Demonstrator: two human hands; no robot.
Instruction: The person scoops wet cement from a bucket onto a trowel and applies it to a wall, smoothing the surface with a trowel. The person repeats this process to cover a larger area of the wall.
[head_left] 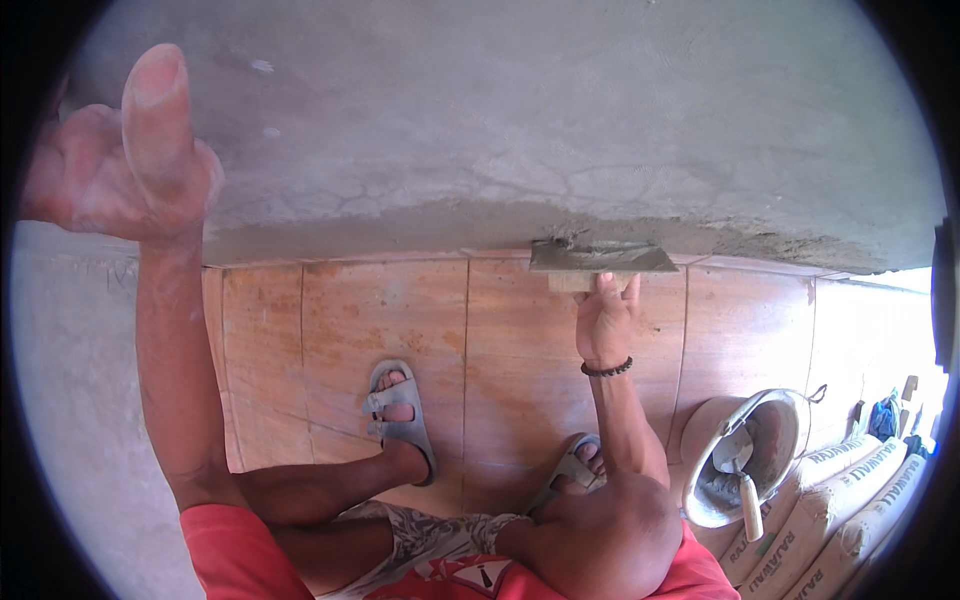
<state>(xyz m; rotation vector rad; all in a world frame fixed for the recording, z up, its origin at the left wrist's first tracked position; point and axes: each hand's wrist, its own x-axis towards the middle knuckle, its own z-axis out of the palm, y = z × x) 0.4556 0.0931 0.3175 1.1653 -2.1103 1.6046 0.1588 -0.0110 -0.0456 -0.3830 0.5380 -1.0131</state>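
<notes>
Left hand (150, 170): nearest the camera, raised at the upper left in front of the smooth grey plastered wall (450, 110).
Edge: the wall's foot meets the orange-brown tiled floor (390, 310) in a line that bows across the view; the grey rectangular metal trowel with a pale block-like handle (610, 258) lies along that line, right of centre.
Room: tile stretches between the wall's foot and the grey two-strap sandals (408, 432); along that edge, there is space on both sides of the trowel.
Plaster: hairline cracks above, a darker, damp-looking band low down, rough and crumbly toward the right; wet grey mortar (572, 240) sits at the blade's upper edge.
Bucket side: a pale round bucket (697, 445) stands tilted at right, holding a small trowel with a wooden grip (750, 505); pale bulging sacks (835, 500) lie just beside it.
Left grip: fingers loosely curled, thumb apart and extended; whether it touches anything, I cannot tell.
Right grip: the right hand (607, 322), below the blade, is closed around the trowel's handle, thumb up against it; a dark beaded bracelet (607, 369) circles the wrist.
</notes>
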